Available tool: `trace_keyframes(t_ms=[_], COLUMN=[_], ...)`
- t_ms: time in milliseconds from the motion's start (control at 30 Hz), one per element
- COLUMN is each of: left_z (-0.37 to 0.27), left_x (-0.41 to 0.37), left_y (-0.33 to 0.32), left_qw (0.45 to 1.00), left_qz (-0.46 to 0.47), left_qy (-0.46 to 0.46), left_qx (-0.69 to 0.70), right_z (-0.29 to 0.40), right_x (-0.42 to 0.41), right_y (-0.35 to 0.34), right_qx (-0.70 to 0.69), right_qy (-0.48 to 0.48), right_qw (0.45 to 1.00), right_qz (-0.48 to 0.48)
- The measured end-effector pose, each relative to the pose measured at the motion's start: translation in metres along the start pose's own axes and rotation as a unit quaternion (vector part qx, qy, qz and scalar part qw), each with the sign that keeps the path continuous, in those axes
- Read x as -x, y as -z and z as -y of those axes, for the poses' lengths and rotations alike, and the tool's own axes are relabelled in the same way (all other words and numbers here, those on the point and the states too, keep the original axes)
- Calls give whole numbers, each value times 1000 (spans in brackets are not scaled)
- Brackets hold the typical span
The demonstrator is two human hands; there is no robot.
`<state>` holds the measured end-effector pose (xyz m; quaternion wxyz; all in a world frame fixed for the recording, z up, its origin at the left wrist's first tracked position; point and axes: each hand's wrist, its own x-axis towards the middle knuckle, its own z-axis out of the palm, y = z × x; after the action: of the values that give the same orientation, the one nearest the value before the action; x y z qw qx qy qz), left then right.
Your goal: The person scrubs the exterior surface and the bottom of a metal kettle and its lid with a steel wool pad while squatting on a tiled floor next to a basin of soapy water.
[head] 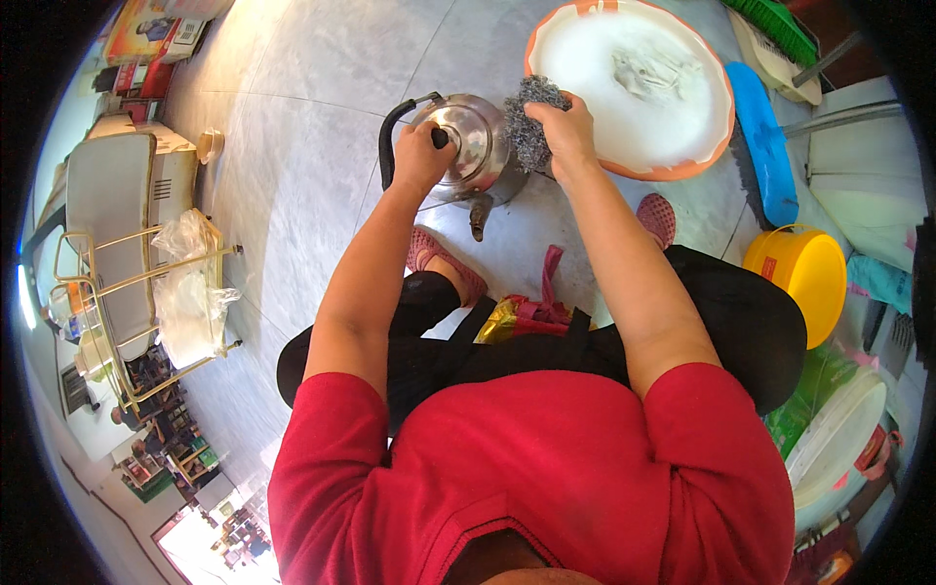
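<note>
A metal kettle (486, 164) stands on the tiled floor before me, its short spout pointing towards me and its black handle swung to the left. My left hand (424, 155) grips the black knob of the kettle's lid. In my right hand (567, 131) is a grey metal scouring pad (532, 121), held close to the kettle's right side. Behind and to the right of that hand sits a wide orange-rimmed basin (720, 139) full of white suds, with a pale wet cloth-like thing lying in the foam.
At the right are a blue broom head (760, 139), a green brush (779, 29) and a yellow bucket (823, 285). A wheeled rack with gold rails (172, 267) holds plastic bags at the left. Between my feet lies a red and gold packet (512, 318).
</note>
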<state>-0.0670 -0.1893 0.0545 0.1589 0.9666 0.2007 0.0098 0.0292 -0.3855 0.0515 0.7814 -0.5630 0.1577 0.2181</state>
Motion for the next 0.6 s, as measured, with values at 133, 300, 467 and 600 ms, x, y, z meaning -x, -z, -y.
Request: trace_keyframes(t_ms=[133,300,467,600], left_z=[6,10,-4,-16], left_x=[2,2,0,-23], left_y=[-6,-5,6,49], left_qw=[1000,997,993,965], left_qz=[-29,-17,-105,-135], left_qy=[6,55,-46,76], left_qx=[-4,59,17,210], right_z=[9,15,15,8], right_x=[0,-5,-8,-16], right_y=[3,9,11,13], right_qx=[-4,6,2,-23], right_qy=[10,20,19,22], right_qw=[1000,999,999,999], right_qz=[-13,-46,-40,-44])
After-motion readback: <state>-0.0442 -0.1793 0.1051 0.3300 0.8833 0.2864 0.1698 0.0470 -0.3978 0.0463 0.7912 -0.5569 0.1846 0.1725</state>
